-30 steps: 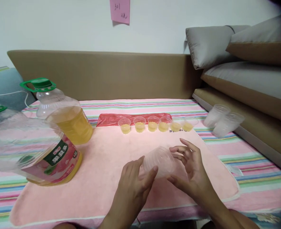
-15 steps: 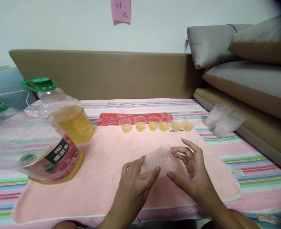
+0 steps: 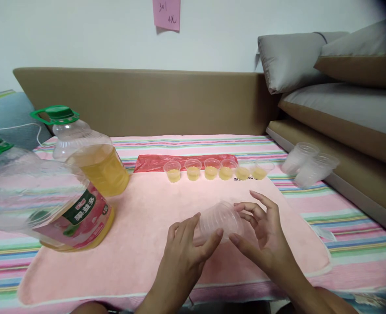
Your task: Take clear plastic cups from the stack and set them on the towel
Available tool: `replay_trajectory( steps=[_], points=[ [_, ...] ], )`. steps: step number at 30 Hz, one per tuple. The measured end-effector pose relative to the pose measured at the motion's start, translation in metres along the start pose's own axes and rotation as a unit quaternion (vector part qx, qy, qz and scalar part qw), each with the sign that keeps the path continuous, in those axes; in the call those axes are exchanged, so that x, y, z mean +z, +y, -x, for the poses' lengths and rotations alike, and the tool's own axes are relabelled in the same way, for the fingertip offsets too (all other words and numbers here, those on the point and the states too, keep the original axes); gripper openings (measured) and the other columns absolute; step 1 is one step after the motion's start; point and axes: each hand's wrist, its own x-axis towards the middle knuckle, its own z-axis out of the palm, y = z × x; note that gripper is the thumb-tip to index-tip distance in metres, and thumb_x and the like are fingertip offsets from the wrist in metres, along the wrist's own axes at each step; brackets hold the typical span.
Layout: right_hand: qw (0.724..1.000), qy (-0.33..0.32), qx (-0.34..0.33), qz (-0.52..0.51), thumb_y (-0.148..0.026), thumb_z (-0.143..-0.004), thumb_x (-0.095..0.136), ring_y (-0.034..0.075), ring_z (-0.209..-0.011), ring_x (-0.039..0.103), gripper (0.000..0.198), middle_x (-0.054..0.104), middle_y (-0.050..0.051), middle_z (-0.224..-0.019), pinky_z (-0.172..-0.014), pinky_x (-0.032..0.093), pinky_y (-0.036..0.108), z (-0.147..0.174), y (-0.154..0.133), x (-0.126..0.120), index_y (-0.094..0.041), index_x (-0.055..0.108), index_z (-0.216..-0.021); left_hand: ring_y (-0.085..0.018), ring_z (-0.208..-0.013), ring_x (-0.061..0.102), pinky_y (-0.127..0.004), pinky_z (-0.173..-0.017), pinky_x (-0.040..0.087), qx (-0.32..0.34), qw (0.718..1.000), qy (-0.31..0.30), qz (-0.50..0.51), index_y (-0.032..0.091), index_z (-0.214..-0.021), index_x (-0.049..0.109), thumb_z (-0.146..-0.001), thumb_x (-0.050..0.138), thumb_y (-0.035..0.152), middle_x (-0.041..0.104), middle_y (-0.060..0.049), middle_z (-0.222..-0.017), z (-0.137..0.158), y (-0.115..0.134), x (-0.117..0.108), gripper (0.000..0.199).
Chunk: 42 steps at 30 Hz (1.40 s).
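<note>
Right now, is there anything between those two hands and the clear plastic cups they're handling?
Nothing visible. The left hand and right hand both touch the stack of clear cups directly, above the pink towel.

We read "301" on the pink sticky note stuck to the wall, with a second handwritten line beneath it that we cannot make out. The oil bottle lying nearest us carries a green and pink label with white Chinese characters, too tilted for us to read surely. A small dark print sits on the pink towel by the filled cups, illegible.
</note>
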Motion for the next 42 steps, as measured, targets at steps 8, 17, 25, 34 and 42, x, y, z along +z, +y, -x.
replay_trajectory(
  steps=[8, 17, 25, 34, 42],
  points=[
    [1.0, 0.003, 0.007, -0.008, -0.038, -0.093, 0.086, 0.033, -0.127, 0.057, 0.086, 0.056, 0.011, -0.129, -0.112, 0.045, 0.059, 0.001, -0.003, 0.0, -0.037, 0.027, -0.155, -0.037, -0.116, 0.067, -0.054, -0.079, 0.057, 0.002, 1.0, 0.003, 0.007, 0.029, -0.145, 0.048, -0.081, 0.06, -0.012, 0.06, -0.025, -0.136, 0.0, 0.0, 0.0, 0.077],
    [1.0, -0.003, 0.005, 0.011, -0.038, -0.092, 0.087, 0.031, -0.128, 0.057, 0.087, 0.057, 0.01, -0.127, -0.111, 0.046, 0.055, 0.0, -0.002, 0.001, -0.037, 0.026, -0.155, -0.035, -0.119, 0.066, -0.051, -0.081, 0.057, 0.005, 1.0, 0.001, -0.01, 0.03, -0.145, 0.046, -0.082, 0.058, -0.011, 0.059, -0.024, -0.137, 0.002, -0.001, 0.0, 0.076],
    [1.0, 0.006, 0.005, 0.01, -0.037, -0.093, 0.086, 0.032, -0.126, 0.058, 0.087, 0.057, 0.011, -0.128, -0.111, 0.045, 0.058, 0.001, -0.004, 0.002, -0.036, 0.026, -0.155, -0.038, -0.109, 0.07, -0.055, -0.077, 0.059, -0.002, 1.0, 0.001, -0.009, 0.028, -0.141, 0.047, -0.077, 0.064, -0.013, 0.063, -0.026, -0.132, 0.001, 0.0, 0.0, 0.078],
    [0.995, 0.08, -0.004, -0.057, -0.034, -0.09, 0.089, 0.031, -0.124, 0.058, 0.08, 0.06, 0.01, -0.123, -0.11, 0.044, 0.054, -0.01, -0.021, -0.008, -0.036, 0.036, -0.15, -0.039, -0.11, 0.072, -0.056, -0.076, 0.06, -0.01, 1.0, -0.005, -0.026, 0.029, -0.142, 0.047, -0.081, 0.065, -0.01, 0.064, -0.027, -0.13, 0.0, 0.0, -0.002, 0.075],
    [0.976, 0.208, -0.063, -0.008, -0.034, -0.084, 0.093, 0.032, -0.13, 0.055, 0.073, 0.063, 0.006, -0.123, -0.118, 0.037, 0.057, -0.036, -0.039, -0.049, -0.042, 0.045, -0.139, -0.03, -0.111, 0.072, -0.05, -0.091, 0.064, -0.131, 0.983, 0.101, 0.082, 0.013, -0.156, 0.029, -0.101, 0.068, 0.027, 0.068, -0.02, -0.124, -0.006, -0.013, -0.012, 0.068]
  ],
)
